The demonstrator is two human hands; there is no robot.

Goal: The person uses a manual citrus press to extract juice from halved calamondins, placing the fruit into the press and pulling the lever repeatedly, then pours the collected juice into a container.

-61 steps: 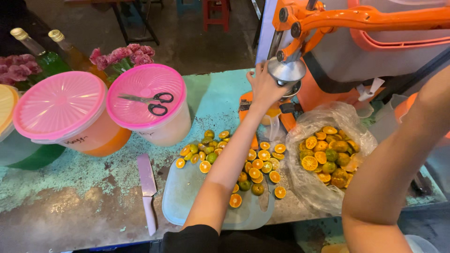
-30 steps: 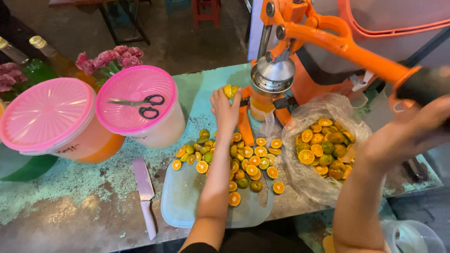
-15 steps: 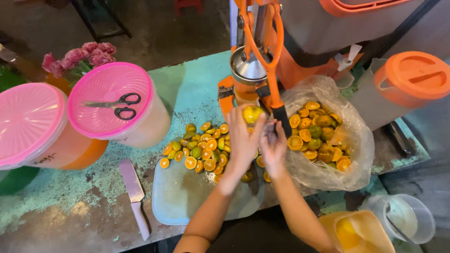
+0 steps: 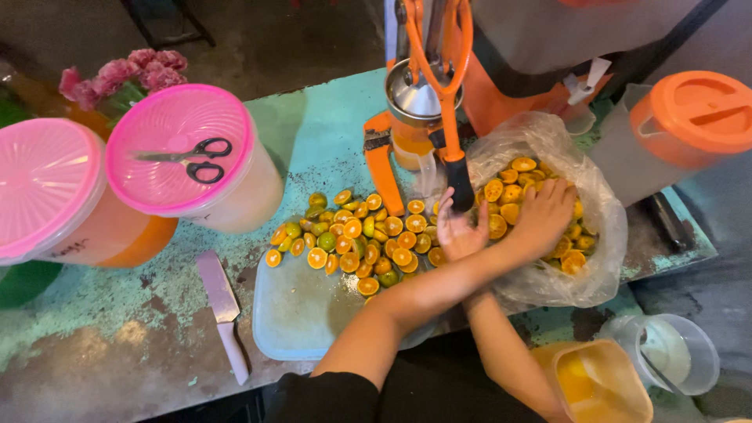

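Orange citrus halves (image 4: 356, 239) lie heaped on the pale cutting board (image 4: 301, 313) on the counter (image 4: 117, 329). Since a moment ago the arms have crossed: the left hand (image 4: 544, 215) now rests open in the clear bag (image 4: 548, 204) of squeezed halves at right, the right hand (image 4: 458, 231) spread loose beside the press handle (image 4: 458, 176)
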